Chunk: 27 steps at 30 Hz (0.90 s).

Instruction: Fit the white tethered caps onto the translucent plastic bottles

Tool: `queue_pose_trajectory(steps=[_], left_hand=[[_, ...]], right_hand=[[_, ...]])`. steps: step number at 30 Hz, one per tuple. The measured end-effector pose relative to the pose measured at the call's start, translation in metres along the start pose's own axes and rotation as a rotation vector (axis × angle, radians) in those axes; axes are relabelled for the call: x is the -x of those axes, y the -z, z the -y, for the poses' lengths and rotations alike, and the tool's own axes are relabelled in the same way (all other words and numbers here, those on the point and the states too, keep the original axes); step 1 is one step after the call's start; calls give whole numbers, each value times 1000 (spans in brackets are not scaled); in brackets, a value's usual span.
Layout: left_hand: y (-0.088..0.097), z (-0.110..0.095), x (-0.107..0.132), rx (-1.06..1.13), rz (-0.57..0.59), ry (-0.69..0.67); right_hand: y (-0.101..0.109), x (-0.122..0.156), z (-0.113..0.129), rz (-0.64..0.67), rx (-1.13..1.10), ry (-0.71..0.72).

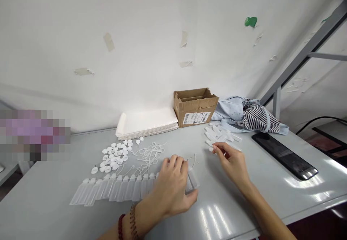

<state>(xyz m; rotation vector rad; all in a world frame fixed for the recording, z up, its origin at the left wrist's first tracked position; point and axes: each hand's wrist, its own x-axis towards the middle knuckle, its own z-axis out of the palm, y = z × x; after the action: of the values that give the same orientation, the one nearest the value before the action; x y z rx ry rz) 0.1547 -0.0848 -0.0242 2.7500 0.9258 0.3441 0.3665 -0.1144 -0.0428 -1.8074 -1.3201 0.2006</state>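
The left wrist [142, 211] wears a dark red beaded bracelet [121, 226] and a brownish band [133, 221] (coiled, spring-like)

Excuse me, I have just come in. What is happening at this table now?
A person works with bare hands at a grey table. The left hand is over the right end of a row of translucent tubes. The right hand reaches to a loose pile of similar pieces; its exact grip is unclear. White caps and thin looped strips lie behind the row.
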Motion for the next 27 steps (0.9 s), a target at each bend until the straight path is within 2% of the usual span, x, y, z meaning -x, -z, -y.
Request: queue_pose_trajectory(steps=[3,5,10,13,15,18,21,27], left_hand=[[9,6,9,67,-80,35],[15,18,20,75,-153,89],[30,70,57,136,-271,277],[38,99,70,206,-279,397],[44,112,70,208,-273,448],[52,123,60,160,-240,418],[57,134,46,48,-161,302],[53,148,23,-52,-48,169]], right_hand=[[5,5,-3,-75,67,98],[15,11,-10,-106,132,156],[42,29,-38,-155,383,328],[44,36,-50,-137,448,412],[41,38,-53,-100,464,445],[36,39,-55,-88,466,464],[32,43,-56,-98,493,469],[35,39,-66,-43,612,539]])
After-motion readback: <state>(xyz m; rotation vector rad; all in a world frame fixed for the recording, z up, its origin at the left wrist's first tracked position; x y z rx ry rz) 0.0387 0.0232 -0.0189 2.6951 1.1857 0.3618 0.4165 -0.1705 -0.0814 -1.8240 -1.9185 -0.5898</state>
